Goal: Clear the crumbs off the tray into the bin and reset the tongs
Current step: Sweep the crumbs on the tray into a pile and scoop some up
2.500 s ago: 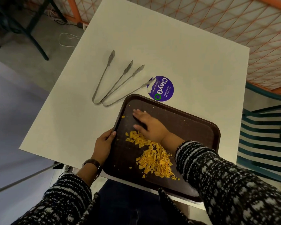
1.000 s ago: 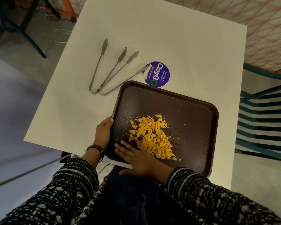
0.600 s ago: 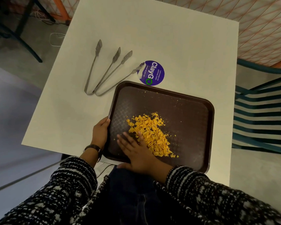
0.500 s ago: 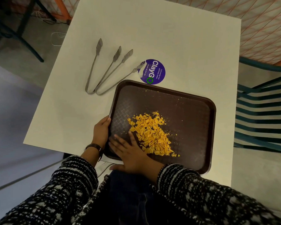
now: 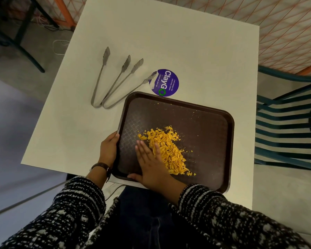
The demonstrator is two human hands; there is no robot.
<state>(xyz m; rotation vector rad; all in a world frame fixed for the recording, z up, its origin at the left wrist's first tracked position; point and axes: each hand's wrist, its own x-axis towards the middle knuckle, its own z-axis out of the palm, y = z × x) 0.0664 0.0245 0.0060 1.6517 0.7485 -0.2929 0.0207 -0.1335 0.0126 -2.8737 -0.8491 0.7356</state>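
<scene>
So there's a dark brown rectangular plastic tray (image 5: 205,133) sitting on a white square table (image 5: 169,51), with its near edge hanging a bit over the table's edge. A heap of yellow-orange crumbs (image 5: 166,150) sits in the left-middle of the tray, plus a few stray specks up near the far rim. The left hand (image 5: 109,150) has its fingers wrapped around the tray's left rim, holding it. The right hand (image 5: 151,166) lies flat and open on the tray floor, fingers together, pressed right against the left side of the crumb pile, not gripping anything. Two pairs of metal tongs (image 5: 115,81) lie side by side on the table just beyond the tray's far-left corner, both sprung open, bends touching. One tip rests on a round purple sticker (image 5: 166,82) stuck to the tabletop. A teal slatted chair (image 5: 285,130) is off to the right. No bin in view.
</scene>
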